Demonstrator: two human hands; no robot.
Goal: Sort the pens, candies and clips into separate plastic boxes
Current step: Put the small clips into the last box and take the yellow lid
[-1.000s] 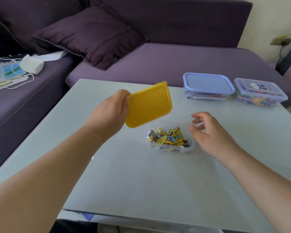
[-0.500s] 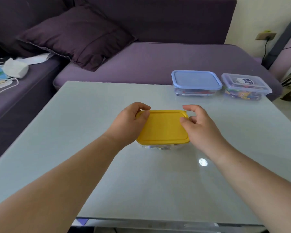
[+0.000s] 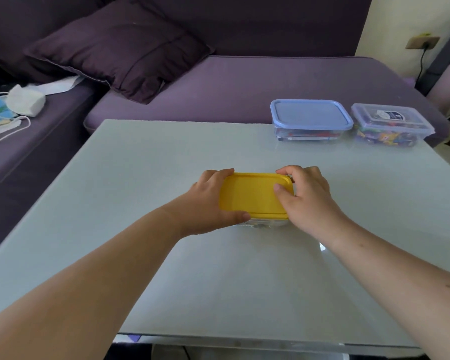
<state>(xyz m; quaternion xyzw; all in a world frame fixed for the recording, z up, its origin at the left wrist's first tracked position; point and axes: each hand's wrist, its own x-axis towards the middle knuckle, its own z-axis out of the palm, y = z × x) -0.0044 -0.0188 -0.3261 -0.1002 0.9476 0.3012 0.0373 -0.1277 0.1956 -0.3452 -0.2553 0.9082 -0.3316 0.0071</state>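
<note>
Yellow lid (image 3: 252, 194) on clear box (image 3: 260, 223), mid-frame on worktop (image 3: 140, 178). Gripped by left hand (image 3: 205, 203) and right hand (image 3: 307, 198) at opposite ends.

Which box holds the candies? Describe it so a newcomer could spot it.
Start at the pale table in front of the purple sofa and look to its far right corner, where two closed boxes sit side by side. The candy box is the rightmost one: clear lid with a dark label and colourful wrappers inside, unlike the blue-lidded box beside it.
</note>
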